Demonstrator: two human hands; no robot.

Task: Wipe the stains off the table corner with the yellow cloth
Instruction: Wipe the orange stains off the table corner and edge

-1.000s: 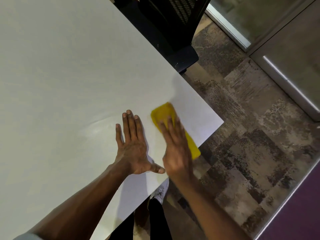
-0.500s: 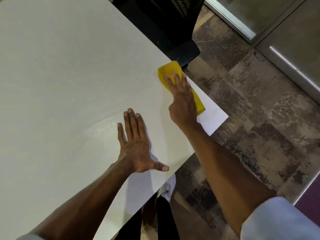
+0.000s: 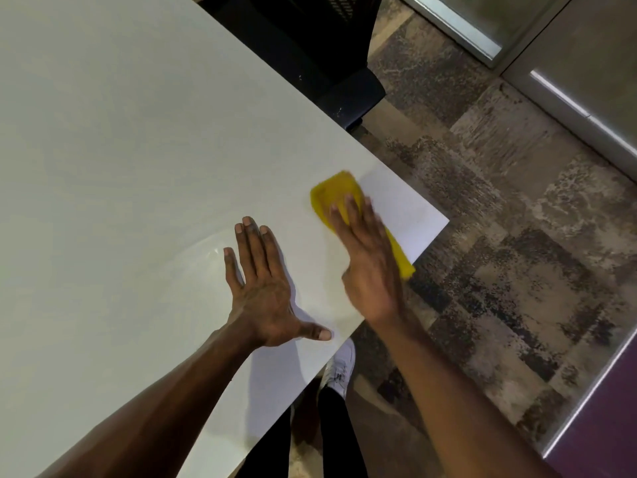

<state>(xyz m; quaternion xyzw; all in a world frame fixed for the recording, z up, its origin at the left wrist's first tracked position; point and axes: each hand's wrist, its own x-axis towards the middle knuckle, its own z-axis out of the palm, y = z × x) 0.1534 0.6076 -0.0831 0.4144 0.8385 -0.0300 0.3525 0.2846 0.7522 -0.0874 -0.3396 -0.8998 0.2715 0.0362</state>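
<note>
Right, the right hand (image 3: 370,267) presses flat on the yellow cloth (image 3: 339,193) near the white table's (image 3: 120,150) corner, bearing down to scrub, while the left hand (image 3: 263,288) lies splayed and empty alongside, presumably as a brace.

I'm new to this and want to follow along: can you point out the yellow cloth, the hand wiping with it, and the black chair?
yellow cloth (image 3: 336,189): head view, its far uncovered end.
right hand (image 3: 370,267): head view, back of the hand.
black chair (image 3: 344,94): head view, its seat.
</note>
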